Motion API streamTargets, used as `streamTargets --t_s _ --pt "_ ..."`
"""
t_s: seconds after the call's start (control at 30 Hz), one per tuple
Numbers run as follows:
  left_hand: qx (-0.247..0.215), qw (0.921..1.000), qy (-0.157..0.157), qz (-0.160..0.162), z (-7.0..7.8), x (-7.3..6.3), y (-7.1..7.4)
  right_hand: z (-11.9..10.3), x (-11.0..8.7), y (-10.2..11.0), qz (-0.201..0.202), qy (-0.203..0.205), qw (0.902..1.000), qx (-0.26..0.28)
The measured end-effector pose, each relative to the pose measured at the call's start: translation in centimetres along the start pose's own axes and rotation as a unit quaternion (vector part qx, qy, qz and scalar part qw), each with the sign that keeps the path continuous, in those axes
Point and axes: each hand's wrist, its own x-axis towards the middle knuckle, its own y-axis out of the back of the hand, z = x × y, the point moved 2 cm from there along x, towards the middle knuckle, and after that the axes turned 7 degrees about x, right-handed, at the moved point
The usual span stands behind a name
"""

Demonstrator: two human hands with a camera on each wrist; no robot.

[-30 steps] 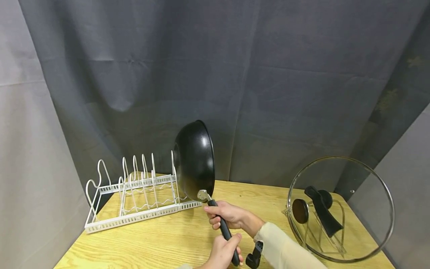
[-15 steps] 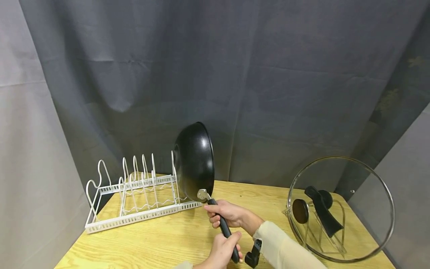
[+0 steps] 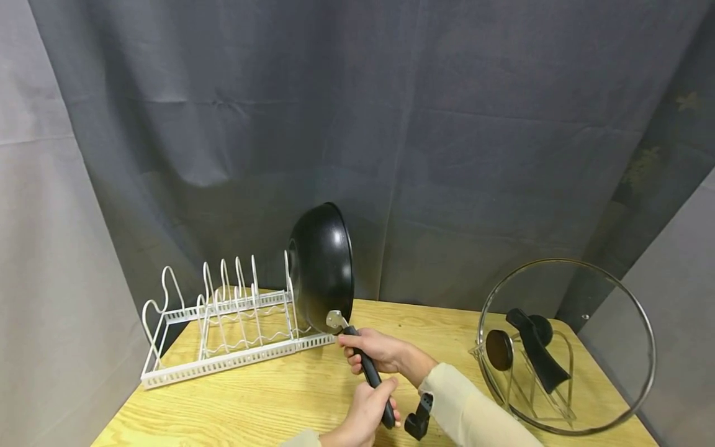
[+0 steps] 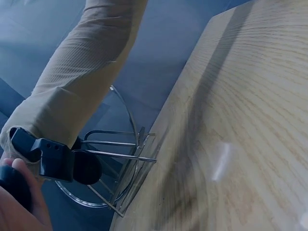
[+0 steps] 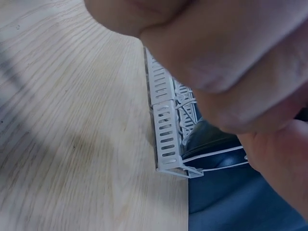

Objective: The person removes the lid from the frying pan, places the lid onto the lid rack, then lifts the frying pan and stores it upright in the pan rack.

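Note:
A deep black wok point(image 3: 321, 267) stands on edge at the right end of the white wire rack point(image 3: 223, 360), its rounded bottom against the last upright. Its black handle point(image 3: 370, 371) slants down toward the person. My right hand point(image 3: 382, 351) grips the handle near the metal bracket point(image 3: 336, 320). Lower down, my left hand point(image 3: 365, 406) holds the handle's end with the thumb lying along it. Seen from the right wrist, curled fingers point(image 5: 231, 62) fill the upper right, and the wok's rim point(image 5: 216, 154) sits over the rack's end.
On the right, a large glass lid point(image 3: 648, 335) with a steel rim leans in a wire stand point(image 3: 571, 372). It has a black upright handle point(image 3: 536, 351) and a brown round knob point(image 3: 499, 351). Dark curtains point(image 3: 475, 155) hang behind the wooden table point(image 3: 240, 403).
The wok has tipped slightly left and settled a little lower in the rack. Both hands have shifted slightly up and left with the handle, keeping their grip.

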Motion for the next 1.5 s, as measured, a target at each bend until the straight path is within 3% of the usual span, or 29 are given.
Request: streamTargets --t_s 0.5,0.87,1.37,1.5 --pt "-0.016 0.9992 0.034 -0.009 0.4 0.2 0.2 -0.9 -0.7 -0.1 0.033 -0.008 0.9978 -0.057" --pt "-0.029 0.9974 0.058 -0.032 -0.4 0.9 0.5 -0.7 -0.5 0.3 0.050 -0.007 0.9953 -0.083" --pt "-0.023 0.9974 0.060 -0.032 -1.2 1.2 1.0 -0.4 -0.1 0.3 0.071 -0.002 0.9930 -0.094" --pt "-0.015 0.9966 0.058 -0.056 -0.9 1.0 1.4 -0.4 -0.3 0.3 0.075 0.004 0.9912 -0.109"
